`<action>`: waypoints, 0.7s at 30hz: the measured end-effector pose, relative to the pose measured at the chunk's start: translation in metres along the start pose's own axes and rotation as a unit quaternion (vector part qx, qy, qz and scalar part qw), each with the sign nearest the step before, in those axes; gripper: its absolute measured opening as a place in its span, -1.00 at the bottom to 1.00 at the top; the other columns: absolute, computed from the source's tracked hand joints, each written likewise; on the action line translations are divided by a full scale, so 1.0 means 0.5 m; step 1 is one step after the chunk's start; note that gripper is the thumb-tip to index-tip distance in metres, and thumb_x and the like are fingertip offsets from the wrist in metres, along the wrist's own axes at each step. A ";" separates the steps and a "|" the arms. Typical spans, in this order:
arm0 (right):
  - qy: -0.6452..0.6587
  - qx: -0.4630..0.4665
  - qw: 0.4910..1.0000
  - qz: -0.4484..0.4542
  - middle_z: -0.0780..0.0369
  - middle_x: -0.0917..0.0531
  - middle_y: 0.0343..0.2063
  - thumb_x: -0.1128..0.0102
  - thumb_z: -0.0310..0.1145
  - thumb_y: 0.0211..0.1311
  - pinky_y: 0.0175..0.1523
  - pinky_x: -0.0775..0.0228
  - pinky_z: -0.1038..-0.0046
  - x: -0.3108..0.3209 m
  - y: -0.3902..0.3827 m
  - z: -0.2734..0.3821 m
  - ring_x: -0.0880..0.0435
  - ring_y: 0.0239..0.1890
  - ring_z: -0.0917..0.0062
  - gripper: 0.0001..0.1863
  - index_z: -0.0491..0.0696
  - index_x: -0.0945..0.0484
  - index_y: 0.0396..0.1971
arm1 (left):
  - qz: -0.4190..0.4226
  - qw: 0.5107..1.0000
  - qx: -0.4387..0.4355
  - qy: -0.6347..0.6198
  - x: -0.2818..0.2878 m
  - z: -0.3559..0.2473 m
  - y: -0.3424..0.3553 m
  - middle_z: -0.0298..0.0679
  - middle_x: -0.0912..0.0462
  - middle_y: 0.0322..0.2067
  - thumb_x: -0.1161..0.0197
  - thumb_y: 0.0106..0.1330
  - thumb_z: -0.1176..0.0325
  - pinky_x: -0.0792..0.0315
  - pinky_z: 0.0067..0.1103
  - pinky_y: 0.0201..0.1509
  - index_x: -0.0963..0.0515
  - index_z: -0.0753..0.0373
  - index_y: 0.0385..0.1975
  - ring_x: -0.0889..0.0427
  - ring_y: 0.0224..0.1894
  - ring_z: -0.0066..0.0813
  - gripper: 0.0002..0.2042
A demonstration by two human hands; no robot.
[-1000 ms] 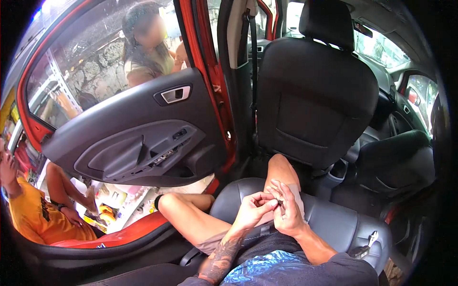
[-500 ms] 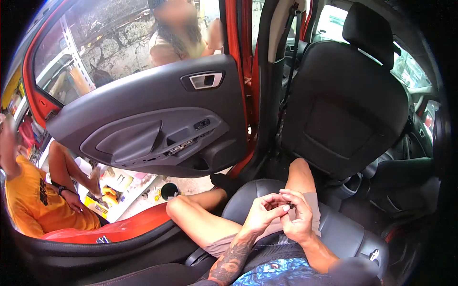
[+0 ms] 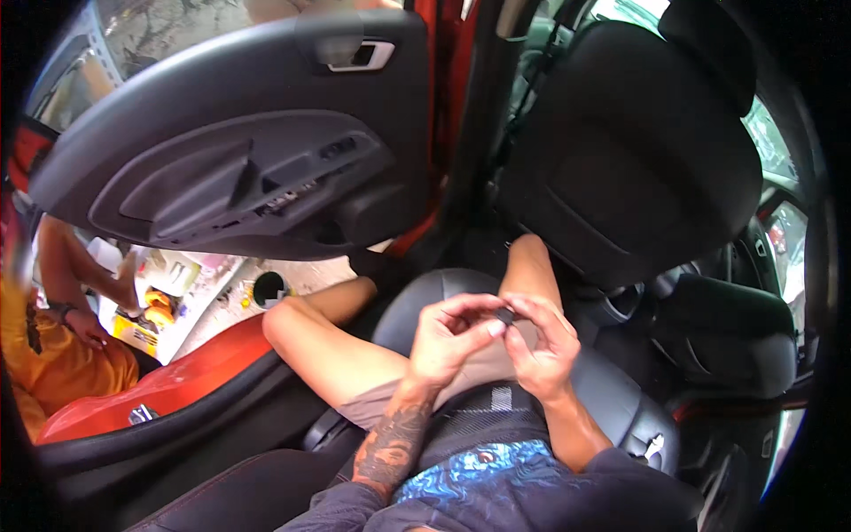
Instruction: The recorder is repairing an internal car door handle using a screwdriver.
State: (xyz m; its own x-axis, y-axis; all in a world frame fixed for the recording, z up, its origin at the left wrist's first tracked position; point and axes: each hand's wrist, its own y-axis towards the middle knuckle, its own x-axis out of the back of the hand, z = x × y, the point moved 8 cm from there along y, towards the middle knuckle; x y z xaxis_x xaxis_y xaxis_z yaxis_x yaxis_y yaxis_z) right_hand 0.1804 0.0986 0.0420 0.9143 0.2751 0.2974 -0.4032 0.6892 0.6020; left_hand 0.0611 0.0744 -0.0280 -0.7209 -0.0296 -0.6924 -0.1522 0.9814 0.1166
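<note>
Between the fingertips of both hands is a small dark piece [image 3: 505, 316], too small to name. My left hand [image 3: 448, 341] pinches it from one side with thumb and fingers. From the other side my right hand [image 3: 545, 346] grips it the same way. Both hands are raised above my lap, over the black rear seat [image 3: 443, 306] of a car. The fingers hide part of the piece.
At left stands the open car door [image 3: 204, 191], its dark inner panel facing me. The front seat's back [image 3: 634, 168] rises ahead at right. Beyond the red sill [image 3: 191, 390] another person in an orange shirt [image 3: 75, 355] sits near a dark round container [image 3: 269, 290].
The view has tipped downward and shifted, so the door and seat sit higher in it. My hands stay together, and the dark piece between them shows more plainly now.
</note>
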 end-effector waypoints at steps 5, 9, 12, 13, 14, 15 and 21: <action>0.002 0.034 0.999 0.015 0.05 -0.59 -0.22 -0.25 -0.65 -0.07 -0.08 -0.46 0.46 -0.015 0.024 0.012 -0.61 -0.17 0.36 -0.69 -0.25 -0.53 -0.22 | -0.024 0.998 -0.057 0.001 0.014 -0.031 -0.001 -0.22 -0.62 -0.28 -0.29 0.08 0.64 -0.49 -0.68 -0.12 -0.53 0.39 -0.15 -0.59 -0.25 -0.58 -0.70; 0.016 0.038 0.999 0.019 0.05 -0.60 -0.22 -0.27 -0.60 -0.03 -0.03 -0.44 0.47 -0.017 0.032 0.019 -0.60 -0.15 0.38 -0.71 -0.25 -0.54 -0.22 | -0.019 0.998 -0.052 -0.021 0.015 -0.036 -0.001 -0.20 -0.61 -0.26 -0.29 0.07 0.65 -0.49 -0.69 -0.13 -0.52 0.41 -0.14 -0.59 -0.22 -0.55 -0.69; 0.013 0.034 0.999 0.034 0.05 -0.60 -0.22 -0.28 -0.59 -0.03 -0.02 -0.43 0.46 -0.021 0.032 0.017 -0.61 -0.15 0.38 -0.71 -0.24 -0.55 -0.23 | -0.014 0.998 -0.063 -0.009 0.016 -0.042 0.000 -0.19 -0.60 -0.25 -0.29 0.07 0.65 -0.49 -0.68 -0.11 -0.52 0.41 -0.14 -0.59 -0.22 -0.54 -0.69; 0.010 0.039 0.999 0.036 0.05 -0.60 -0.22 -0.29 -0.60 -0.05 -0.04 -0.45 0.45 -0.022 0.032 0.017 -0.61 -0.16 0.36 -0.71 -0.24 -0.55 -0.24 | -0.013 0.997 -0.074 -0.010 0.017 -0.046 0.000 -0.19 -0.60 -0.25 -0.29 0.07 0.65 -0.49 -0.68 -0.11 -0.52 0.41 -0.14 -0.59 -0.22 -0.54 -0.69; 0.009 0.037 0.999 0.034 0.05 -0.60 -0.23 -0.30 -0.60 -0.06 -0.06 -0.46 0.44 -0.021 0.031 0.015 -0.61 -0.17 0.34 -0.70 -0.24 -0.55 -0.24 | -0.007 0.997 -0.074 -0.006 0.015 -0.047 0.000 -0.19 -0.60 -0.24 -0.29 0.08 0.65 -0.48 -0.68 -0.10 -0.53 0.41 -0.14 -0.58 -0.21 -0.55 -0.70; 0.009 0.042 0.998 0.041 0.05 -0.60 -0.23 -0.30 -0.60 -0.06 -0.06 -0.46 0.44 -0.024 0.030 0.015 -0.61 -0.17 0.34 -0.70 -0.24 -0.55 -0.24 | -0.005 0.998 -0.068 0.000 0.016 -0.046 0.001 -0.20 -0.60 -0.24 -0.29 0.08 0.64 -0.47 -0.67 -0.09 -0.53 0.41 -0.14 -0.58 -0.21 -0.55 -0.70; 0.014 0.052 0.998 0.031 0.05 -0.60 -0.23 -0.30 -0.61 -0.07 -0.08 -0.46 0.45 -0.027 0.030 0.008 -0.61 -0.18 0.34 -0.71 -0.23 -0.56 -0.25 | 0.008 0.997 -0.067 0.038 0.014 -0.055 0.003 -0.22 -0.59 -0.26 -0.27 0.12 0.61 -0.44 -0.68 -0.09 -0.54 0.41 -0.14 -0.56 -0.21 -0.57 -0.73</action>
State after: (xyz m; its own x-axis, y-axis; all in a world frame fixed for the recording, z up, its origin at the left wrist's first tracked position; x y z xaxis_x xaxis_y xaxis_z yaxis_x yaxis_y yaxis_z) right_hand 0.1619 0.1026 0.0502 0.8876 0.3340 0.3171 -0.4596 0.5976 0.6570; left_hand 0.0373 0.0706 -0.0133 -0.7721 -0.0332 -0.6346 -0.2257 0.9478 0.2251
